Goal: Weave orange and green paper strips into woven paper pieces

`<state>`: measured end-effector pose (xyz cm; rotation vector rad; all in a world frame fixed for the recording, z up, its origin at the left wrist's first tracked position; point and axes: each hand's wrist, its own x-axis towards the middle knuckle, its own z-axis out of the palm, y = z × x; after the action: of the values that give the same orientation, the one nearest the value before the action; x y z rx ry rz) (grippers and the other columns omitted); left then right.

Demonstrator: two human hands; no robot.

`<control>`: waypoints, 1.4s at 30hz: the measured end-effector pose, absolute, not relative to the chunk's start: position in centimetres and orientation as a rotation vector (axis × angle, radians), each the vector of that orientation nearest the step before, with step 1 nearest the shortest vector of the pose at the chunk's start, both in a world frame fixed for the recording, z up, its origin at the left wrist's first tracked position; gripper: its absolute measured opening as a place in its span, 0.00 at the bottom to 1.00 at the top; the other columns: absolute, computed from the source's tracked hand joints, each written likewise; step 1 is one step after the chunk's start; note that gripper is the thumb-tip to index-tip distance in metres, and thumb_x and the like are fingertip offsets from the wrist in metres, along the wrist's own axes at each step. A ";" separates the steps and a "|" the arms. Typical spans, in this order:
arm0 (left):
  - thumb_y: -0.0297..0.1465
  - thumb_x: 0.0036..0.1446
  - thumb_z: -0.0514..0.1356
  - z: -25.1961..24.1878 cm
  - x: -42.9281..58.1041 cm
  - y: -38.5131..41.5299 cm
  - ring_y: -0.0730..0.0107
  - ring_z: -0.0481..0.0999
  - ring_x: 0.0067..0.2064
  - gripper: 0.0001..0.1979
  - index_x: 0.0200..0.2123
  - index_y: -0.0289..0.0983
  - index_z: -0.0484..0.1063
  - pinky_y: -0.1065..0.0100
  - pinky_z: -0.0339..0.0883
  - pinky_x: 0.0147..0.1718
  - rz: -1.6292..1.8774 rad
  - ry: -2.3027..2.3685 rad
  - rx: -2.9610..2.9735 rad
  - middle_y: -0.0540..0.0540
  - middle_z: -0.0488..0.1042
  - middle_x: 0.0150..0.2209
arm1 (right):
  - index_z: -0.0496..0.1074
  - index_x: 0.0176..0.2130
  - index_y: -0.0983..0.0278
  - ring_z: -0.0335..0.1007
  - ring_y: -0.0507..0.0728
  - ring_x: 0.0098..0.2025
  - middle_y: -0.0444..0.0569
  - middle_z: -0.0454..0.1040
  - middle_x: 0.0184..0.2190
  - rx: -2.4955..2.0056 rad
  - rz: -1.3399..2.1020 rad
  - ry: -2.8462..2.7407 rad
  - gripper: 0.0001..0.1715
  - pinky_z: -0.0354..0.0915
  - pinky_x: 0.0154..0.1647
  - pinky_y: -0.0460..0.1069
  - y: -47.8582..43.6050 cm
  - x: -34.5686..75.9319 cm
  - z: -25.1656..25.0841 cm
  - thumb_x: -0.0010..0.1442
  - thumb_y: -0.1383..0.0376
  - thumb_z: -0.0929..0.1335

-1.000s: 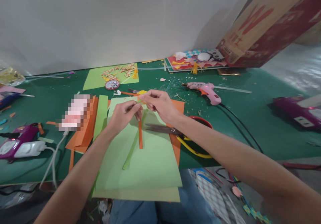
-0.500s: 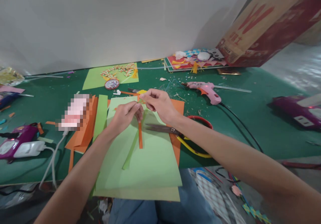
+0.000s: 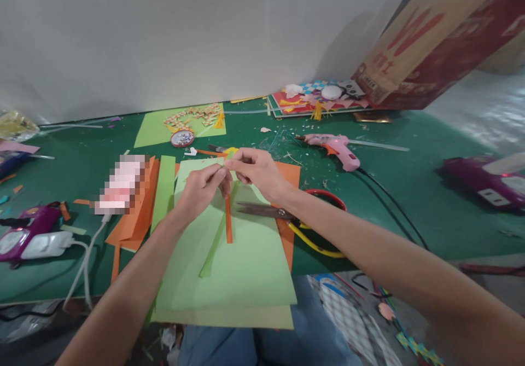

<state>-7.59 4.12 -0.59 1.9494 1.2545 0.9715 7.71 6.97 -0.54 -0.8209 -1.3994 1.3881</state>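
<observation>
My left hand (image 3: 208,187) and my right hand (image 3: 259,172) meet over the top part of a light green paper sheet (image 3: 246,267). Both have their fingers pinched on paper strips, whose upper ends are mostly hidden by the fingers. An orange paper strip (image 3: 229,224) hangs down below my left fingers. Beside it a green paper strip (image 3: 213,251) slants down to the left across the sheet. Scissors (image 3: 262,210) with red and yellow handles lie partly open under my right forearm, blades pointing left.
A pink glue gun (image 3: 332,146) lies to the right, its black cord running toward me. Orange paper (image 3: 137,213) and a blurred-out device (image 3: 121,185) on a white cable are at left. A woven paper chain (image 3: 192,117) lies behind, and a paper bag (image 3: 435,43) stands at back right.
My right fingers have shifted slightly left and closer to my left fingertips. The strips on the sheet and the scissors stay nearly where they were.
</observation>
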 end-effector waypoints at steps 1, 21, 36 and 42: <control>0.32 0.62 0.50 -0.5 -7.5 4.1 0.74 0.72 0.24 0.16 0.22 0.38 0.65 0.71 0.64 0.31 0.962 1.267 1.961 0.52 0.73 0.20 | 0.64 0.20 0.63 0.50 0.44 0.16 0.36 0.59 0.13 -0.818 1.378 -1.392 0.20 0.47 0.17 0.45 7.0 7.7 -0.5 0.47 0.55 0.74; 0.31 0.60 0.49 -0.3 -7.2 3.9 0.73 0.71 0.24 0.15 0.21 0.38 0.65 0.71 0.63 0.30 0.907 1.310 2.023 0.52 0.74 0.19 | 0.63 0.20 0.63 0.52 0.44 0.16 0.35 0.58 0.13 -0.813 1.493 -1.420 0.20 0.49 0.18 0.44 7.1 7.7 -0.7 0.49 0.55 0.73; 0.33 0.62 0.48 -0.7 -7.2 4.1 0.72 0.71 0.25 0.17 0.21 0.38 0.64 0.70 0.62 0.32 0.849 1.272 2.033 0.52 0.73 0.19 | 0.61 0.20 0.62 0.49 0.45 0.15 0.35 0.57 0.11 -0.760 1.470 -1.371 0.23 0.47 0.17 0.44 7.2 7.5 -1.2 0.48 0.52 0.73; 0.36 0.61 0.49 -0.5 -7.0 4.0 0.71 0.73 0.23 0.15 0.24 0.38 0.65 0.68 0.65 0.30 0.883 1.181 1.774 0.51 0.72 0.19 | 0.62 0.20 0.63 0.51 0.44 0.15 0.35 0.58 0.12 -0.777 1.471 -1.337 0.21 0.46 0.17 0.45 7.1 7.6 -0.9 0.47 0.55 0.74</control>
<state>-7.03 4.03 -0.53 1.7740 1.1810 0.8828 7.58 7.11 -0.87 -0.7768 -1.3369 1.4710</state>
